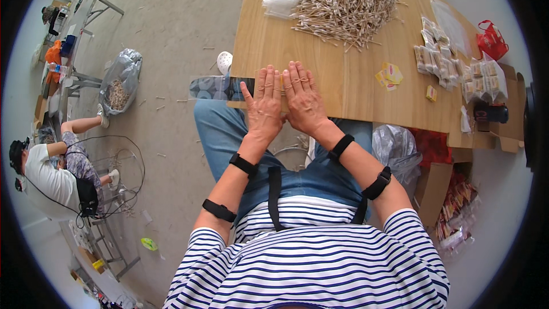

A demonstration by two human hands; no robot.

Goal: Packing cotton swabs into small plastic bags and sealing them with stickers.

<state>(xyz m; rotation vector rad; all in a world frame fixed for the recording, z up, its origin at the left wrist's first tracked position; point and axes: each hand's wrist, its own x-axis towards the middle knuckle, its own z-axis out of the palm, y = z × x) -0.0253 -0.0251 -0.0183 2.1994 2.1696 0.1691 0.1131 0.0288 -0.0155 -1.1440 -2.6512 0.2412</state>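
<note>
My left hand (pixel 263 111) lies flat, palm down, at the near edge of the wooden table (pixel 337 86), its thumb spread to the left. Beside it, almost touching, my right hand (pixel 305 100) rests flat with fingers stretched forward. A dark, patterned plastic sheet (pixel 214 88) reaches out past the table edge by my left hand. A small yellow bit shows between the two hands; what lies under the palms is hidden. Farther back is a large heap of loose cotton swabs (pixel 349 8), with clear plastic bags (pixel 283 0) at its left.
To the right are yellow cards (pixel 390 75), a small yellow pack (pixel 431 93), bundled swab packs (pixel 437 57) and a filled clear bag (pixel 485 83). An open cardboard box (pixel 509 103) stands beyond. At left, another person (pixel 57 177) sits near a swab-filled bag (pixel 121 83).
</note>
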